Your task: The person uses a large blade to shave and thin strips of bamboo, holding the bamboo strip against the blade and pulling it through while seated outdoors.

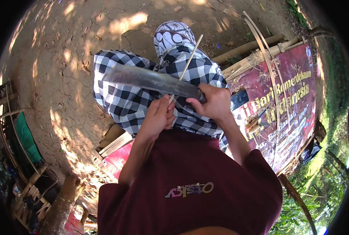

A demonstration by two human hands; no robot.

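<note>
So the person's right hand (215, 102) has its fingers wrapped tight around the handle of a big knife (153, 80), and the long dark blade runs out sideways from those fingers, past the left hand and off toward the person's left, lying flat-ish across the lap. The left hand (158, 117) is closed on a thin bamboo strip (187, 64), thumb and fingertips pinched together on it right below the blade. From that pinch the strip goes up and away at a slant, crossing the blade just beyond the left fingertips, so knife and strip touch right there. Whether the edge is actually in the strip or just resting on it, can't tell from here. Under both hands is a black and white checked cloth (123, 102) over the knees, with a patterned white bit past the fingertips at the far end. Nearer than the wrists is the person's maroon shirt (190, 176). Off to the right of the right-hand knuckles there's a red banner (292, 113) spread on a bamboo frame, with a few more pale bamboo strips (266, 51) lying bent across it. Beyond the fingertips it's all cracked dry dirt ground (64, 78) with patchy sunlight.
</note>
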